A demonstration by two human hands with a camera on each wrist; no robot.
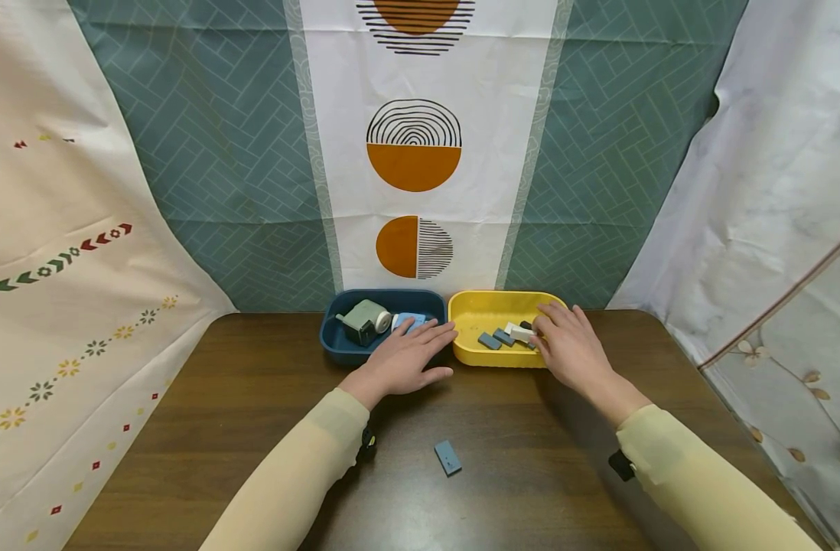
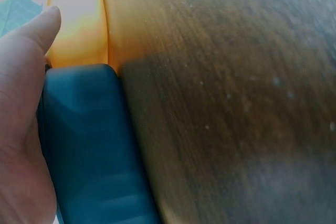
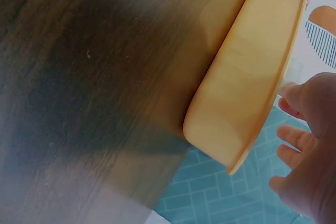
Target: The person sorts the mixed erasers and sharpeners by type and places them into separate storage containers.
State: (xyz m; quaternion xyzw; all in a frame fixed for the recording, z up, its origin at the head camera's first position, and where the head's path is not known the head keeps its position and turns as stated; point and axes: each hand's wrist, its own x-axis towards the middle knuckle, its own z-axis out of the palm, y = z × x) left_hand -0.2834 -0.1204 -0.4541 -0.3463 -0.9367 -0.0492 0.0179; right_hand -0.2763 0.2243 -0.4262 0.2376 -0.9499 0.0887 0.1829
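Observation:
My right hand (image 1: 573, 346) reaches over the right side of the yellow tray (image 1: 471, 308). Thumb and index finger pinch a small white block (image 1: 522, 334) just inside the tray; the other fingers are spread. Beside it lie several grey-blue rectangular blocks (image 1: 490, 341) and a dark piece. Over the front right of the dark blue tray (image 1: 333, 337) is my left hand (image 1: 402, 361), palm down, fingers extended, holding nothing. That tray contains a green, boxy object (image 1: 362, 317) with a white round part, plus a light blue item (image 1: 408, 321) partly hidden by the left fingers.
One grey-blue block (image 1: 448, 458) lies alone on the brown wooden table (image 1: 255, 398), in front of the trays. Both trays stand side by side at the back edge, against a patterned cloth (image 1: 241, 153). More cloth hangs at left and right.

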